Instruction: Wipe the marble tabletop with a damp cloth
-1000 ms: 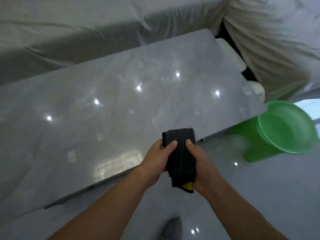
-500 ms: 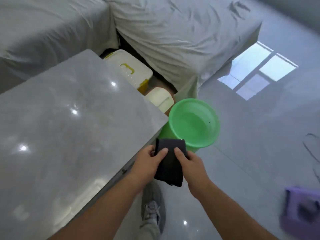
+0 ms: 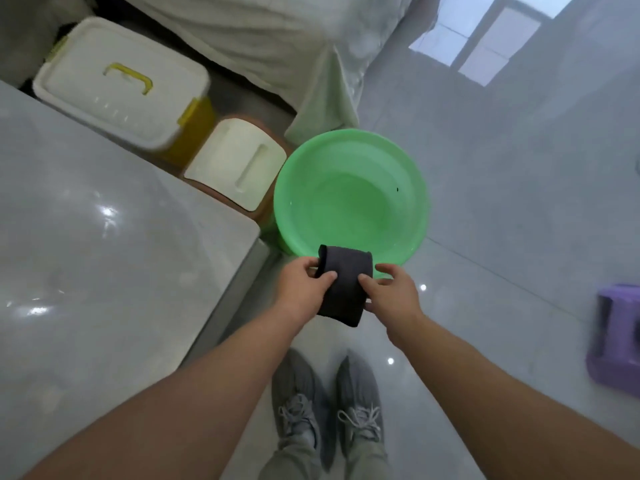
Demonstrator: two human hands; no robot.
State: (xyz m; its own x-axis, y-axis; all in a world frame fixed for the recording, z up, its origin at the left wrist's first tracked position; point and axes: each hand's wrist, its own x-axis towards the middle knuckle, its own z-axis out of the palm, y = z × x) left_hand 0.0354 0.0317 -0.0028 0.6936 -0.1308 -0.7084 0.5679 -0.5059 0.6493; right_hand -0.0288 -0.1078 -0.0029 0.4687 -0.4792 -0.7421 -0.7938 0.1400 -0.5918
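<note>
Cloth (image 3: pixel 346 289), one folded piece: left grip (image 3: pixel 301 282) pinches its nine-o'clock edge, right grip (image 3: pixel 391 292) its three-o'clock edge. One green basin (image 3: pixel 311 174) lies at its twelve o'clock.

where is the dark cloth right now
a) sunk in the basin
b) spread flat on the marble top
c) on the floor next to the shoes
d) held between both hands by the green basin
d: the left hand and right hand each pinch the folded dark cloth in the air at the near rim of the green basin, clear of the marble tabletop.
</note>
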